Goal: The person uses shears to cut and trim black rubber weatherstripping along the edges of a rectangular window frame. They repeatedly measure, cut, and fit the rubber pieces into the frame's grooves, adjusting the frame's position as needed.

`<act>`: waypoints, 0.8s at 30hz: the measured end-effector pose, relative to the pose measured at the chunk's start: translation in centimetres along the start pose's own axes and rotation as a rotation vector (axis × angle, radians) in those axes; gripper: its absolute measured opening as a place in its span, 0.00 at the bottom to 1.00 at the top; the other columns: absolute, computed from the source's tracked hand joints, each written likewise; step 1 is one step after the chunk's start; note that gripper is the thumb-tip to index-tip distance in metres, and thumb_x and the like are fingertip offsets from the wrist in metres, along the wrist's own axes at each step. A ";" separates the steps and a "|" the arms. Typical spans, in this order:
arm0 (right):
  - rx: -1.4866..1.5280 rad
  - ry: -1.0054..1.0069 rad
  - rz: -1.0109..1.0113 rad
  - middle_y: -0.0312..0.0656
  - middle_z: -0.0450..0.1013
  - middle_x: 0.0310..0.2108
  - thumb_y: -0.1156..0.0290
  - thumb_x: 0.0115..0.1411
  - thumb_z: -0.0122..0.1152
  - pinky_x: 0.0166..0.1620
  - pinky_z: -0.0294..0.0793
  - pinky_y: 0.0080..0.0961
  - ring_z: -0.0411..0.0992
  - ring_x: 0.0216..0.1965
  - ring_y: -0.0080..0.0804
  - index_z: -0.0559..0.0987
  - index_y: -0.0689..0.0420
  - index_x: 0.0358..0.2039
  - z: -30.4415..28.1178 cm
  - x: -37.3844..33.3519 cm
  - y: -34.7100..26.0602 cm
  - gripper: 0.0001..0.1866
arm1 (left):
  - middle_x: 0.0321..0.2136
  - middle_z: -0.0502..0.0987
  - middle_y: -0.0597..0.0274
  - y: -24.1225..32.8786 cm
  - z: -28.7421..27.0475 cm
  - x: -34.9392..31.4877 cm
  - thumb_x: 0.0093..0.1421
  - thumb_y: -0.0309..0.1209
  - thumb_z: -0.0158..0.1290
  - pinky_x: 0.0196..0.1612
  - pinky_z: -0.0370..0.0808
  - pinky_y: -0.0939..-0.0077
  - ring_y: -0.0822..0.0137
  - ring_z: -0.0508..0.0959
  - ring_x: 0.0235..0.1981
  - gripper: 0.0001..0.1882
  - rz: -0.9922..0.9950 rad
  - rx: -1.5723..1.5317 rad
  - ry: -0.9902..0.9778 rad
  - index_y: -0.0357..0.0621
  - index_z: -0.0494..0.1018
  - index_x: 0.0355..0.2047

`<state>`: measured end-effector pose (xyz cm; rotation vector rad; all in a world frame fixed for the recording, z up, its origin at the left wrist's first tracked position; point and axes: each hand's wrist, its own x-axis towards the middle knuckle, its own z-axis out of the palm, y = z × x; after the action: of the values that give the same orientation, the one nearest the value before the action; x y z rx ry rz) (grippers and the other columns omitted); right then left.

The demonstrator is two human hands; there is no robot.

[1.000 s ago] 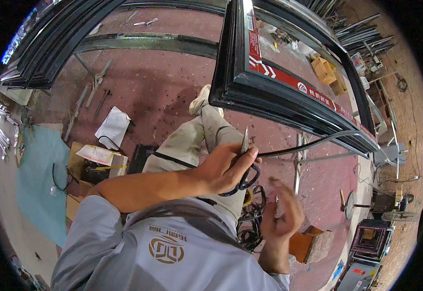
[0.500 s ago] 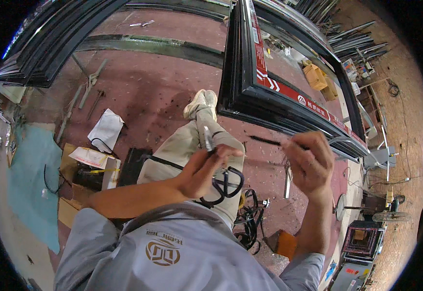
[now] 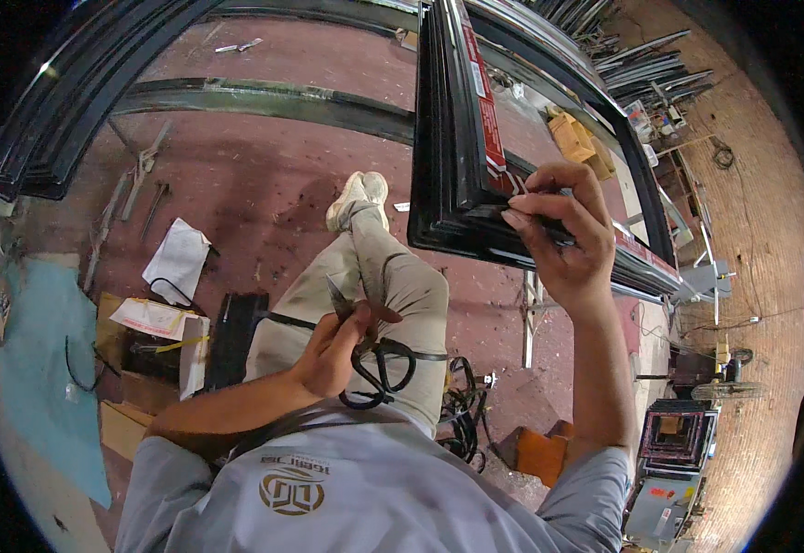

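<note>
My left hand (image 3: pixel 328 355) is closed round a pair of scissors (image 3: pixel 339 300) in front of my lap; the pale blades point up and away, and the black handle loops hang below the fingers. My right hand (image 3: pixel 568 240) is raised, thumb and fingertips pinched together at the near corner of a stack of black rectangular frames (image 3: pixel 476 226). The black strip it held is mostly hidden by the fingers and dark frame. Red printed tape (image 3: pixel 491 138) runs along the top frame beside the fingertips.
More black frames (image 3: pixel 70 101) lean at the far left. An open cardboard box (image 3: pixel 148 355) and white paper (image 3: pixel 178 261) lie left of my crossed legs. Coiled black strip (image 3: pixel 462 405) and an orange block (image 3: pixel 540 456) lie on the floor right of me.
My right hand has moved up and away to the frame corner, carrying the black strip there. My left hand with the scissors has shifted down and left.
</note>
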<state>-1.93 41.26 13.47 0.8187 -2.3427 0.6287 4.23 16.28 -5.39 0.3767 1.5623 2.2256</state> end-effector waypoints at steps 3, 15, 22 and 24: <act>0.023 -0.022 0.046 0.43 0.73 0.40 0.78 0.52 0.73 0.43 0.75 0.28 0.74 0.41 0.34 0.80 0.58 0.37 0.0 0.5 0.0 0.12 | 0.27 0.67 0.70 -1.0 -0.4 0.2 0.76 0.48 0.35 0.40 0.61 0.79 0.75 0.64 0.32 0.28 -0.038 -0.078 -0.008 0.40 0.79 0.44; 0.220 -0.253 0.604 0.44 0.80 0.40 0.62 0.61 0.70 0.48 0.75 0.24 0.75 0.41 0.25 0.76 0.66 0.51 -0.2 2.6 -2.1 0.24 | 0.31 0.69 0.67 -0.5 -1.7 0.5 0.75 0.51 0.31 0.45 0.64 0.78 0.74 0.65 0.34 0.31 -0.104 0.048 -0.070 0.37 0.76 0.45; -0.022 -0.360 0.488 0.45 0.74 0.37 0.60 0.63 0.65 0.45 0.71 0.28 0.73 0.40 0.33 0.77 0.66 0.47 -0.2 3.1 -2.4 0.21 | 0.33 0.71 0.62 -1.5 -2.7 0.7 0.77 0.45 0.29 0.45 0.65 0.76 0.71 0.66 0.35 0.29 -0.074 0.084 -0.074 0.33 0.75 0.44; -0.087 -0.383 0.438 0.42 0.71 0.38 0.60 0.67 0.61 0.48 0.68 0.25 0.69 0.40 0.27 0.75 0.67 0.48 -0.1 2.8 -2.3 0.21 | 0.30 0.69 0.65 -1.5 -2.8 0.8 0.75 0.50 0.29 0.41 0.63 0.77 0.73 0.64 0.32 0.32 -0.098 0.048 -0.052 0.33 0.75 0.43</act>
<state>-2.22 38.58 15.92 0.4088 -2.9149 0.5760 2.60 14.76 -7.73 0.3610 1.5746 2.0921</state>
